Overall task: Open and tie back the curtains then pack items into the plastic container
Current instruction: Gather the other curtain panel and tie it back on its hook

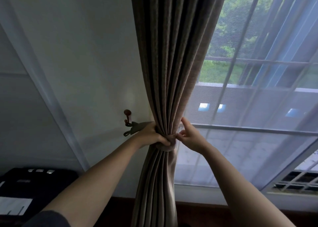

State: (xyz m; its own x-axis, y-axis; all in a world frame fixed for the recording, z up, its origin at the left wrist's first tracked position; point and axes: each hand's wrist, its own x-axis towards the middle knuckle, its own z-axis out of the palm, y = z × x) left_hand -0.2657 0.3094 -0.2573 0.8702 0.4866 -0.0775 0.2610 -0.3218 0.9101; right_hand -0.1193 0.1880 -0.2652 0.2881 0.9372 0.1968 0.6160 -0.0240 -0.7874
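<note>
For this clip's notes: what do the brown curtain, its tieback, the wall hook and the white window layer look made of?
The curtain looks like heavy woven fabric, matte brown, falling in deep pleats. The tieback seems the same matte cloth, cinching the folds. The hook is dark reddish-brown with slight sheen: wood or coated metal, unclear. The white layer is sheer mesh; the outdoors shows through.

- Both arms reach forward and upward, bare forearms converging, and the hands are just beside each other.
- Left hand point(153, 135): knuckles up, fingers curled round the gathered curtain point(165, 71), gripping it.
- Right hand point(191, 137): just right of the left hand, one digit raised, the other fingertips bent leftward and pinching the tie-back point(169, 147) beside the left fingers.
</note>
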